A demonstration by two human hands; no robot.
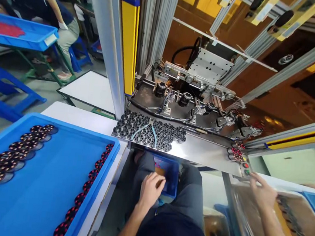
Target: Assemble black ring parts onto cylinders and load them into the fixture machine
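My left hand (152, 188) hangs over my lap, its fingers loosely curled toward the thumb. I see nothing in it. My right hand (264, 192) is at the bench's right end, fingers apart and holding nothing. Its index fingertip is at or just beside a green button (247, 172); whether it touches I cannot tell. A red button (245, 165) sits just beyond the green one. Several red-and-black round parts (237, 154) stand left of the buttons. Many dark round metal parts (126, 124) crowd the bench's left side, with blue-handled pliers (154, 135) lying on them.
A machine with several fixtures (185, 99) stands behind the bench, between yellow uprights (127, 44). At left, a blue tray (42, 181) holds rows of round parts. A blue bin (171, 178) sits between my knees. Lined boxes (244, 211) stand at right. Another person (53, 9) bends at far left.
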